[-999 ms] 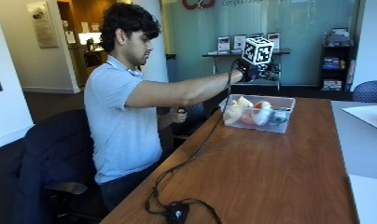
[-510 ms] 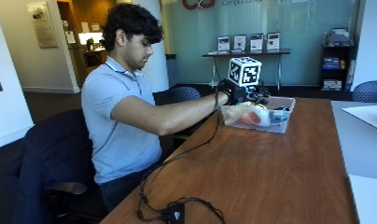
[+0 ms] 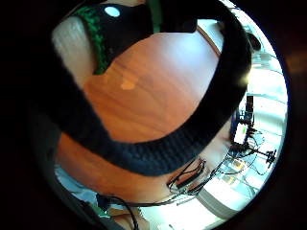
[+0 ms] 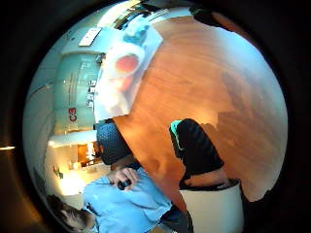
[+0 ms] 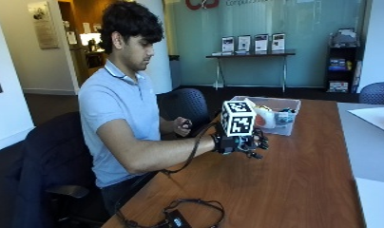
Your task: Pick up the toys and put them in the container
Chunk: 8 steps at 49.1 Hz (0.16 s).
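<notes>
Toys [image 5: 265, 117] sit in the clear container [image 5: 287, 105] at the tabletop's [image 5: 293, 180] far end. Gloved right hand [image 5: 243, 141] has pulled back from over the container toward the person and hovers above bare wood; fingers look loosely curled and empty, partly hidden. Drop looks done; no loose toy visible.
</notes>
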{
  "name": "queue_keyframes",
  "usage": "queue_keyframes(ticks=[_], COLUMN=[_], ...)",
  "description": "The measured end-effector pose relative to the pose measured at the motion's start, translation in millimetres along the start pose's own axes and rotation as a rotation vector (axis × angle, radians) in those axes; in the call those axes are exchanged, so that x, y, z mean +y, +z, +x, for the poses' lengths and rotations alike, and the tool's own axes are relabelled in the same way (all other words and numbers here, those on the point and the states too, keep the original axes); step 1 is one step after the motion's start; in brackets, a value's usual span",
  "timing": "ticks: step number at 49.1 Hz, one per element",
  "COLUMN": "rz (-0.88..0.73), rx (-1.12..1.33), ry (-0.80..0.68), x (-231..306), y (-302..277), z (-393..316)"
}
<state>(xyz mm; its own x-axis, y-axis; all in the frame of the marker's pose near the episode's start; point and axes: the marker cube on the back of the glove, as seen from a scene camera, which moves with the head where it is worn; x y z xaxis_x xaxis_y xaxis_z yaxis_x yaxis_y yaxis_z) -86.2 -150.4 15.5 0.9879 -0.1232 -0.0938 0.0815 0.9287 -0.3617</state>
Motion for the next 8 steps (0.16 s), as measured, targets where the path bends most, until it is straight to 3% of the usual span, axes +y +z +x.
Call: queue_keyframes(ticks=[8], rz=[0.064], rx=[0.019], ry=[0.019], x=[7.9], y=[16.1], z=[20.8])
